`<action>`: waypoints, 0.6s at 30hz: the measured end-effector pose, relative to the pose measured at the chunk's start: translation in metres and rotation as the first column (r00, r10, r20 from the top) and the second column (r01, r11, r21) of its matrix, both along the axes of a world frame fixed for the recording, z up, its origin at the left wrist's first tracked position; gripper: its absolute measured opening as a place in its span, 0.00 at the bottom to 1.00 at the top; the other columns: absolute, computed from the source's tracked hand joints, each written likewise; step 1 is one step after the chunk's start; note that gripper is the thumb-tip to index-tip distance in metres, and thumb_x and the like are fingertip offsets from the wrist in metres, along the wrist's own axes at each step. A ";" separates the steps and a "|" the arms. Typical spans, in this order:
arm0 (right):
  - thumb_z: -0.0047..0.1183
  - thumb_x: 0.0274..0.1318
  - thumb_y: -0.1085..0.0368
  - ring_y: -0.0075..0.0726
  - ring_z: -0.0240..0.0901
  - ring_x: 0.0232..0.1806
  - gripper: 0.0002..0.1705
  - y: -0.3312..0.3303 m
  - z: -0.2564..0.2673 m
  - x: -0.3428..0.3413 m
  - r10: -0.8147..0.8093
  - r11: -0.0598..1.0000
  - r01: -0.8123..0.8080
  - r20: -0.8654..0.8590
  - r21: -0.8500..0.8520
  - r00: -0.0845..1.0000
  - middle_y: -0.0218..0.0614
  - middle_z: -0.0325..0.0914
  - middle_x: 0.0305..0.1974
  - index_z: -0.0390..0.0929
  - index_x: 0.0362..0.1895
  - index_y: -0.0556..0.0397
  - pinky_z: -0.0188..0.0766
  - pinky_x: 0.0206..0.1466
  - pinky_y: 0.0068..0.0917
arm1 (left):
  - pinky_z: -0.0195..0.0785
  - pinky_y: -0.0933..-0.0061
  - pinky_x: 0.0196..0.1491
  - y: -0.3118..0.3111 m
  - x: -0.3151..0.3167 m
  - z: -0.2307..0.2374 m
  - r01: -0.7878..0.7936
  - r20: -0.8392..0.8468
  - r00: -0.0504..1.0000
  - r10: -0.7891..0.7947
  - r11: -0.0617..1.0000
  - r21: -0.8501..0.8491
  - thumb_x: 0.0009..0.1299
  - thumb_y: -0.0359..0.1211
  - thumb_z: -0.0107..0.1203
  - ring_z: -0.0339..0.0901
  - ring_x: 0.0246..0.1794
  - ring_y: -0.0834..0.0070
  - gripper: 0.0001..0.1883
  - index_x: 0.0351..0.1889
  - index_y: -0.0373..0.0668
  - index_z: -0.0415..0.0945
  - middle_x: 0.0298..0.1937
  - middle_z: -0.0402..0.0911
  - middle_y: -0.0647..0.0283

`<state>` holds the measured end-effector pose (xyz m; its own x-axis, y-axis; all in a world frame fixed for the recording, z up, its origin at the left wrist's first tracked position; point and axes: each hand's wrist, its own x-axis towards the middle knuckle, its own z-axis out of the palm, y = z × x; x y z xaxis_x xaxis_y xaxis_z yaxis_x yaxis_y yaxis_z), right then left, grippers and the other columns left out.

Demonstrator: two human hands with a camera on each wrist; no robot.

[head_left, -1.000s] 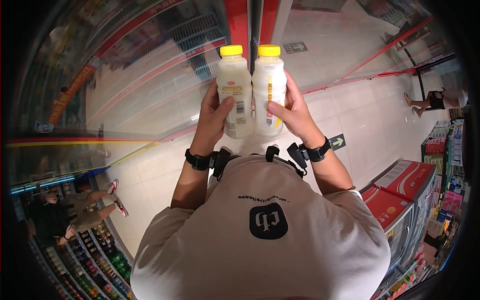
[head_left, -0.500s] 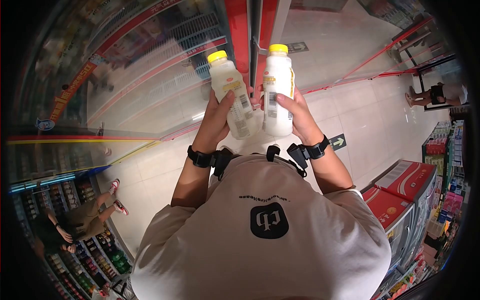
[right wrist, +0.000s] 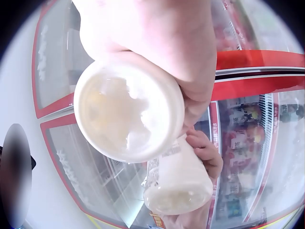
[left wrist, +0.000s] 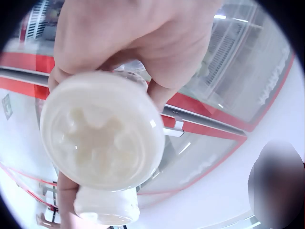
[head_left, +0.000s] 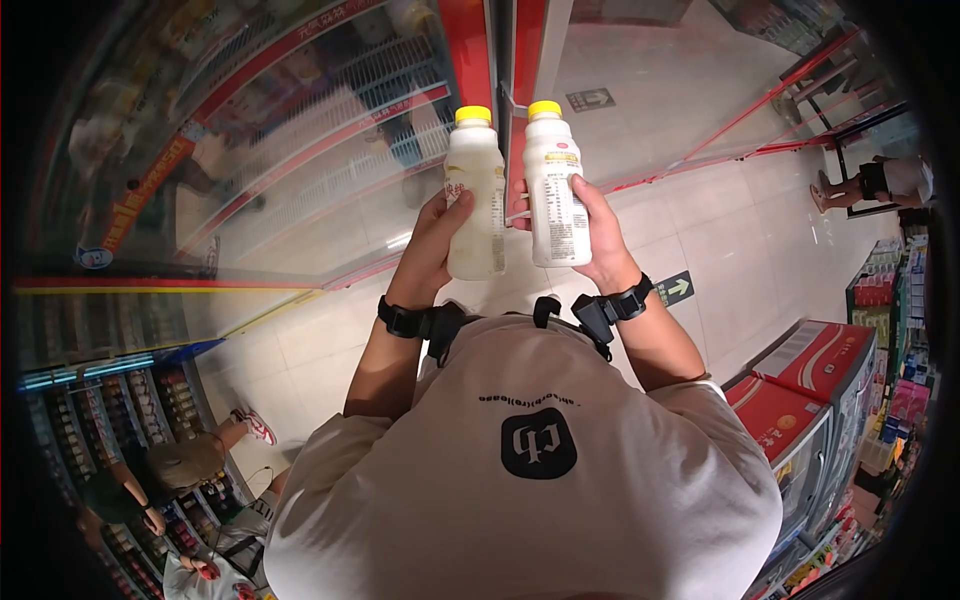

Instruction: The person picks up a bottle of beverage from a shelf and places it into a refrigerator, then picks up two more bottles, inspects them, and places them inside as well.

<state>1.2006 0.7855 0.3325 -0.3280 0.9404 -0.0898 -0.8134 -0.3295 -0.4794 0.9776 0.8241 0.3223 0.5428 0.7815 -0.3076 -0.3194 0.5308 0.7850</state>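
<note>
In the head view two plastic bottles of milky drink with yellow caps stand side by side in the person's hands, a narrow gap between them. The left hand point(head_left: 434, 245) grips the left bottle point(head_left: 478, 215), its thumb across the front beside red lettering. Around the right bottle point(head_left: 552, 170) curls the right hand point(head_left: 603, 235), thumb on the label's edge; small print and a barcode face up. Both wrist views look at the bottles from below: the left bottle's base point(left wrist: 102, 133) and the right bottle's base point(right wrist: 126, 114) hide much of the fingers.
Glass fridge doors with red frames point(head_left: 470, 50) stand just ahead. A red-topped freezer point(head_left: 810, 360) is on the right. At lower left, people stand near stocked shelves point(head_left: 110, 400); another person point(head_left: 890, 185) is at far right. A green arrow sign point(head_left: 672, 288) marks the floor.
Both bottles have turned in the hands, so other sides of their labels show. The left bottle tilted outward, then came back nearly upright. The bottles have moved slightly apart.
</note>
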 end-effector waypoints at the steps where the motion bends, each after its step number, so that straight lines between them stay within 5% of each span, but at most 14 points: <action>1: 0.50 0.66 0.58 0.39 0.78 0.51 0.27 0.000 -0.002 0.000 0.000 1.000 0.000 -0.001 0.004 1.000 0.45 0.77 0.54 0.65 0.64 0.58 0.77 0.54 0.36 | 0.70 0.68 0.59 0.001 0.000 -0.001 0.000 -0.001 1.000 0.000 1.000 0.004 0.77 0.38 0.49 0.71 0.61 0.73 0.29 0.71 0.39 0.53 0.65 0.67 0.61; 3: 0.54 0.63 0.61 0.39 0.78 0.52 0.26 0.002 -0.008 -0.001 -0.093 0.994 0.080 0.190 0.074 0.977 0.44 0.77 0.54 0.67 0.61 0.60 0.77 0.55 0.39 | 0.72 0.67 0.58 0.001 0.000 0.000 0.027 0.160 0.987 -0.028 1.000 0.007 0.77 0.36 0.49 0.73 0.59 0.73 0.29 0.72 0.42 0.51 0.63 0.69 0.60; 7: 0.57 0.60 0.64 0.38 0.78 0.52 0.25 0.003 0.001 -0.001 -0.076 0.994 0.056 0.224 0.093 0.972 0.42 0.77 0.54 0.68 0.60 0.60 0.78 0.55 0.39 | 0.73 0.64 0.58 -0.004 0.011 -0.008 -0.039 0.212 0.977 0.038 0.999 0.001 0.77 0.35 0.48 0.75 0.57 0.71 0.30 0.74 0.48 0.47 0.61 0.70 0.60; 10: 0.57 0.59 0.65 0.38 0.78 0.51 0.25 0.005 0.009 0.003 -0.004 0.994 -0.020 0.215 0.108 0.977 0.42 0.78 0.52 0.68 0.59 0.59 0.78 0.54 0.37 | 0.73 0.55 0.59 -0.007 0.009 -0.005 -0.084 0.121 0.990 0.072 0.992 0.096 0.78 0.42 0.45 0.77 0.56 0.60 0.25 0.69 0.44 0.55 0.57 0.75 0.52; 18: 0.63 0.56 0.64 0.30 0.77 0.49 0.27 0.049 0.023 0.027 -0.248 0.949 0.143 0.385 0.281 0.889 0.36 0.78 0.48 0.69 0.57 0.56 0.77 0.53 0.33 | 0.78 0.58 0.49 -0.006 -0.009 0.005 -0.172 0.048 0.985 0.168 0.980 0.102 0.79 0.39 0.44 0.79 0.52 0.62 0.22 0.68 0.44 0.57 0.55 0.75 0.52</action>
